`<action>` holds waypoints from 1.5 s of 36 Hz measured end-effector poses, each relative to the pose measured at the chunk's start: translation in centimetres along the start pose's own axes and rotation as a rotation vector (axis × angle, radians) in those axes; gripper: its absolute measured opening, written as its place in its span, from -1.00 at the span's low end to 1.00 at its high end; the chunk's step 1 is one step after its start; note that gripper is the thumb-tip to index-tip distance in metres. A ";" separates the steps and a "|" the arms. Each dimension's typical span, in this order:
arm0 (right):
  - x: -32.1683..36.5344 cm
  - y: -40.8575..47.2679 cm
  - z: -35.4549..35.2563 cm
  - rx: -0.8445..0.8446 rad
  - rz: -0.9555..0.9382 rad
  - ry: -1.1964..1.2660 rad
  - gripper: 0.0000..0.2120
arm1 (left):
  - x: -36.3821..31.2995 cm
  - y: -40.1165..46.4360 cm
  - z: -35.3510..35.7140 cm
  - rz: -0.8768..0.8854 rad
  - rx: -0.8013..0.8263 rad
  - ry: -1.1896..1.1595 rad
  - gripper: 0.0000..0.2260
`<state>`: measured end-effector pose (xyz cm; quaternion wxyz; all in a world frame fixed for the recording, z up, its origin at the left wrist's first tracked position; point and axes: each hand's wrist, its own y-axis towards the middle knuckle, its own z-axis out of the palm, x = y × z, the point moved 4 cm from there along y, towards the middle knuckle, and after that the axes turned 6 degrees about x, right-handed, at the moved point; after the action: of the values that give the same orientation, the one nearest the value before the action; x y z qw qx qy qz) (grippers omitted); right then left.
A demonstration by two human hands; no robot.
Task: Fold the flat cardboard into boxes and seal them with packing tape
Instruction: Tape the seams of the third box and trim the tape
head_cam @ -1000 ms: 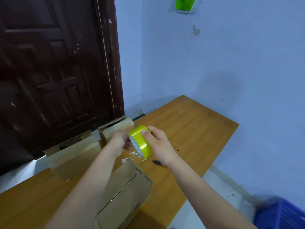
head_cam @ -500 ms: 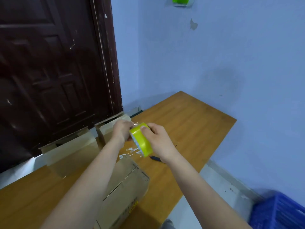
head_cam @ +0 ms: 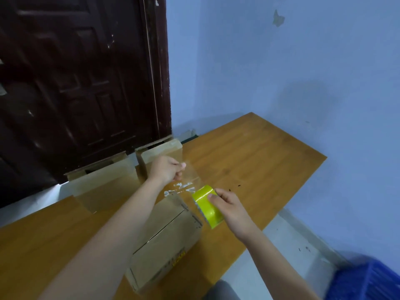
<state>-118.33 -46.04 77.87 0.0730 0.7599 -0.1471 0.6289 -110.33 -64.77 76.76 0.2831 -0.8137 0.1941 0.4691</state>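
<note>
A folded cardboard box lies on the wooden table in front of me, its top flaps meeting along a centre seam. My right hand grips a yellow-green roll of packing tape just past the box's far right corner. My left hand pinches the free end of a clear tape strip that stretches from the roll up to the left, above the table.
Two more cardboard boxes stand at the table's far edge against a dark door. White tape scraps stick to the table. A blue crate sits on the floor at the lower right.
My hands have moved apart: the right hand carried the roll down and right while the left kept the tape end, drawing out a clear strip between them.
</note>
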 end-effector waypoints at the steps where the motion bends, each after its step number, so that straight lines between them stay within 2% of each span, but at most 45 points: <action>1: -0.3 0.0 0.0 -0.004 0.006 0.003 -0.46 | 0.3 0.1 0.2 -0.009 -0.009 -0.004 -0.81; 5: -0.7 0.4 -0.3 0.039 0.080 -0.016 -0.51 | 1.6 0.1 0.7 -0.060 -0.111 0.050 -0.68; 8: -1.4 0.6 -0.8 0.099 0.197 -0.137 -0.62 | 2.8 0.4 0.2 -0.129 -0.208 -0.004 -0.72; 12: -2.8 0.8 -0.9 0.147 0.379 -0.213 -0.70 | 3.2 0.3 0.6 -0.138 -0.182 0.078 -0.73; 16: -3.0 1.5 -1.1 0.283 0.451 -0.424 -0.72 | 4.6 0.0 1.0 -0.163 -0.212 0.124 -0.73; 18: -3.4 1.4 -1.4 0.338 0.467 -0.437 -0.72 | 5.3 0.2 1.0 -0.178 -0.205 0.120 -0.75; 19: -3.5 1.2 -1.6 0.337 0.449 -0.387 -0.73 | 5.4 0.4 1.0 -0.176 -0.193 0.112 -0.76; 20: -3.5 1.2 -1.7 0.333 0.448 -0.340 -0.47 | 5.5 0.5 0.9 -0.171 -0.187 0.099 -0.76; 21: -3.5 1.1 -1.9 0.326 0.417 -0.293 -0.59 | 5.6 0.7 0.9 -0.168 -0.184 0.089 -0.77; 24: -3.7 1.0 -1.8 0.312 0.321 -0.171 -0.53 | 5.8 0.8 0.7 -0.156 -0.188 0.095 -0.79; 27: -4.3 0.5 -2.0 0.339 0.294 -0.056 -0.32 | 5.7 0.9 0.7 -0.136 -0.206 0.112 -0.79; 30: -4.0 -0.2 -2.3 0.348 0.279 0.030 -0.49 | 5.5 1.1 0.7 -0.126 -0.239 0.082 -0.79; 32: -4.5 -0.5 -2.9 0.334 0.295 0.048 -0.54 | 5.5 1.4 0.5 -0.121 -0.247 0.050 -0.78; 34: -5.3 -0.6 -3.4 0.314 0.334 0.076 -0.78 | 5.4 1.7 0.2 -0.113 -0.249 0.020 -0.79; 35: -6.1 -0.6 -3.7 0.312 0.360 0.106 -0.83 | 5.3 1.8 0.1 -0.111 -0.250 0.008 -0.78; 37: -6.7 -0.7 -4.0 0.298 0.416 0.121 -0.75 | 5.3 1.9 0.1 -0.112 -0.255 -0.025 -0.74; 40: -6.1 -1.1 -3.9 0.285 0.349 0.117 -0.90 | 5.7 2.1 0.2 -0.126 -0.264 -0.075 -0.68; 42: -5.8 -1.4 -3.4 0.284 0.316 0.067 -0.81 | 6.1 2.2 0.4 -0.128 -0.259 -0.084 -0.77; 44: -5.6 -1.6 -2.8 0.274 0.289 0.048 -0.60 | 6.4 2.1 0.5 -0.128 -0.258 -0.071 -0.84; 48: -5.4 -1.5 -1.7 0.275 0.284 0.000 -0.43 | 7.6 1.9 1.3 -0.157 -0.301 -0.072 -0.89; 49: -5.4 -1.4 -1.5 0.272 0.281 -0.018 -0.43 | 7.9 1.9 1.5 -0.166 -0.318 -0.076 -0.90; 52: -5.3 -1.1 -1.3 0.249 0.284 -0.071 -0.66 | 8.7 1.8 1.9 -0.181 -0.355 -0.084 -0.91; 54: -5.2 -0.9 -1.2 0.246 0.292 -0.108 -0.72 | 8.8 1.9 2.3 -0.188 -0.358 -0.058 -0.90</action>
<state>-120.02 -44.15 73.05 -0.1206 0.7662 -0.1815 0.6045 -108.67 -65.22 67.60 0.1819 -0.8517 0.0227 0.4909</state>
